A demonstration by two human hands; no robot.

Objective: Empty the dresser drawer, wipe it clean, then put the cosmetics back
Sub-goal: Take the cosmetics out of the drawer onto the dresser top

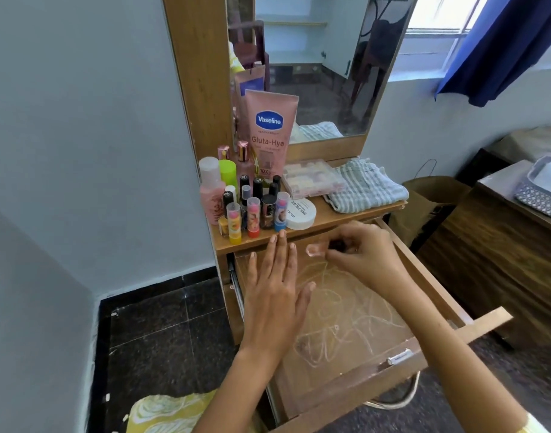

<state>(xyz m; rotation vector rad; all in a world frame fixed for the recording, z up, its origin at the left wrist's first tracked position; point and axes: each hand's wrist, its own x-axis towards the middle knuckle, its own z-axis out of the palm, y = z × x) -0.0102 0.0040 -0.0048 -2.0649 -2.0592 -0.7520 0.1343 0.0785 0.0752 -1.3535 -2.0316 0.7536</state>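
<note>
The wooden dresser drawer (355, 367) is pulled out, its bottom bare apart from pale scribble marks. My left hand (275, 285) hovers flat over the drawer's left side, fingers straight, tips near the dresser top's edge. My right hand (361, 251) is at the drawer's back and pinches a small dark cosmetic with a clear cap (322, 246). On the dresser top (330, 218) stand several lip balms and small bottles (252, 210), a pink Vaseline tube (269, 132), a white round jar (300, 214), a clear palette box (313, 178) and a striped cloth (366, 185).
A mirror (315, 64) rises behind the dresser top. A brown bag (424, 204) sits right of the dresser, with a wooden cabinet (499, 254) beyond it. Blue wall (96, 135) is on the left, dark tiled floor (168, 332) below.
</note>
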